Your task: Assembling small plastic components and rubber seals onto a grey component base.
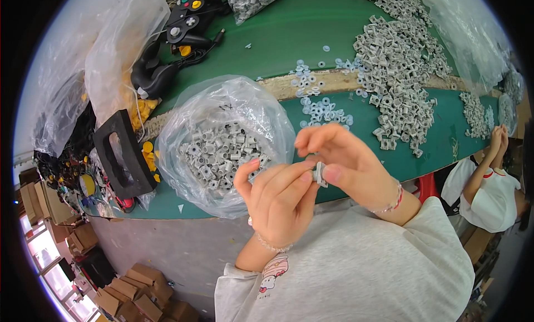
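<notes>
In front of my chest, a small grey plastic part (320, 174) with a flange sits between my two hands. My left hand (281, 202) pinches it from the left with thumb and fingertips. From the right, my right hand (353, 169) presses its thumb against the same part, the fingers curled above it. Just left of my hands, a clear plastic bag (272, 119) stands open on the green table with many similar grey parts (222, 155) inside. Beyond my hands lie small pale-blue translucent discs (325, 110), beside a large loose heap of grey parts (397, 71).
Black game controllers (189, 24) with cables lie at the far left, near a black foam frame (123, 155) and yellow pieces (147, 113). A worn strip (283, 87) crosses the green table (267, 43). Another person (484, 191) sits at the right; cardboard boxes (139, 291) stand on the floor.
</notes>
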Tool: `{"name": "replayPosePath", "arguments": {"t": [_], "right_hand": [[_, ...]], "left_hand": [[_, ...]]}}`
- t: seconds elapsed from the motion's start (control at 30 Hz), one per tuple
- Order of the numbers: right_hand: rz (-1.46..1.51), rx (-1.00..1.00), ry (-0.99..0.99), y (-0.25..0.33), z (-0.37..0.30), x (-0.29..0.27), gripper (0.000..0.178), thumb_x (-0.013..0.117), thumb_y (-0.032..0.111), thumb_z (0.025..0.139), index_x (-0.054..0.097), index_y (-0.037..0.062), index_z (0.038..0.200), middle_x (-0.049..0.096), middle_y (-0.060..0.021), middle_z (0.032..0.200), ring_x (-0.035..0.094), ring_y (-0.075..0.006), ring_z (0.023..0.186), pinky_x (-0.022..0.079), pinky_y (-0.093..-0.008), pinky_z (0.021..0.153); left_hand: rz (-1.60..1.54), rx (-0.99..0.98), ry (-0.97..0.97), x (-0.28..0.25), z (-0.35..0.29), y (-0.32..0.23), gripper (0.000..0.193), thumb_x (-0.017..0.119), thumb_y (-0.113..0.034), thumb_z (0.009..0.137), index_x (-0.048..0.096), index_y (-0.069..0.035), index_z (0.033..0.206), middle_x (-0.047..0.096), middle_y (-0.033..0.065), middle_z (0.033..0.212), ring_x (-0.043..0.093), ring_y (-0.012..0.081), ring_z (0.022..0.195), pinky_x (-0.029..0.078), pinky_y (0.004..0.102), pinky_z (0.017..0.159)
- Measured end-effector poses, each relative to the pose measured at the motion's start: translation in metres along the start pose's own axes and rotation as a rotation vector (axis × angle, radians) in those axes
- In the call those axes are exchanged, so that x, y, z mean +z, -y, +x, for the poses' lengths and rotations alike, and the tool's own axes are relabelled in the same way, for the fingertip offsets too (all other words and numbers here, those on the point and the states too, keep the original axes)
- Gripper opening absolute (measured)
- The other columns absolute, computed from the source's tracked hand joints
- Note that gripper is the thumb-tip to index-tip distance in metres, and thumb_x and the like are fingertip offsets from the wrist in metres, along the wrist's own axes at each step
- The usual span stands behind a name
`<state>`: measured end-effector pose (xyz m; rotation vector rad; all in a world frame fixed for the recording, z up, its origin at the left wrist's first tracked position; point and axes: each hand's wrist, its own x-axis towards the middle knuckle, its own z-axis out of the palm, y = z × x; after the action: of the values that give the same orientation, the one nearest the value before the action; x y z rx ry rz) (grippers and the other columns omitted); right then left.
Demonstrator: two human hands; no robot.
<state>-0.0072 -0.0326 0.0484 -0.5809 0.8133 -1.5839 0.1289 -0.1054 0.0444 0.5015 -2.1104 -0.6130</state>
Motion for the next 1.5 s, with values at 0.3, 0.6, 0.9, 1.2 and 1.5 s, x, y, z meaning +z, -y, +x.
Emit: {"name": "replayPosePath", "arguments": {"t": [0.3,0.6,0.9,1.2,1.5], "right_hand": [[0.046,0.074,0.160,-0.004,0.004,0.000,0.028,0.059,0.010,0.088,0.051,0.0026,0.114,0.047,-0.0084,0.122,0.046,-0.0153,0.111,0.037,-0.0317,0.096],[-0.466,-0.294,0.049,-0.010,0.009,0.005,0.008,0.055,0.006,0.090,0.058,0.0022,0.096,0.058,-0.0111,0.107,0.050,-0.0168,0.105,0.039,-0.0310,0.092],[-0.232,-0.136,-0.008,-0.015,0.010,0.007,0.015,0.050,0.009,0.093,0.060,0.0014,0.100,0.059,-0.0107,0.111,0.051,-0.0172,0.107,0.040,-0.0331,0.094],[-0.605,-0.227,0.093,0.002,0.014,-0.010,0.017,0.055,0.001,0.083,0.064,0.0023,0.098,0.063,-0.0101,0.110,0.056,-0.0199,0.102,0.039,-0.0351,0.092],[-0.901,-0.383,0.002,0.000,0.012,-0.008,0.019,0.055,-0.001,0.081,0.065,0.0031,0.097,0.066,-0.0062,0.103,0.058,-0.0213,0.094,0.040,-0.0353,0.088]], "left_hand": [[-0.009,0.026,-0.036,-0.003,-0.005,0.007,0.034,0.074,0.000,0.065,0.058,-0.010,0.094,0.064,0.0011,0.094,0.060,0.0154,0.080,0.030,0.0434,0.097],[-0.027,-0.004,-0.031,-0.006,-0.005,0.011,0.032,0.072,0.000,0.065,0.059,-0.009,0.093,0.063,0.0012,0.092,0.060,0.0161,0.080,0.027,0.0443,0.098],[-0.035,-0.076,0.009,-0.006,-0.006,0.016,0.031,0.071,0.001,0.063,0.061,-0.008,0.091,0.063,0.0012,0.089,0.060,0.0169,0.079,0.027,0.0445,0.099],[-0.042,-0.102,0.076,-0.007,0.000,0.014,0.029,0.062,0.008,0.065,0.059,-0.005,0.090,0.065,0.0076,0.087,0.061,0.0208,0.081,0.026,0.0483,0.103],[-0.041,-0.099,0.054,-0.003,0.000,0.014,0.029,0.062,0.008,0.064,0.059,-0.005,0.090,0.065,0.0069,0.086,0.061,0.0208,0.080,0.026,0.0486,0.103]]}}
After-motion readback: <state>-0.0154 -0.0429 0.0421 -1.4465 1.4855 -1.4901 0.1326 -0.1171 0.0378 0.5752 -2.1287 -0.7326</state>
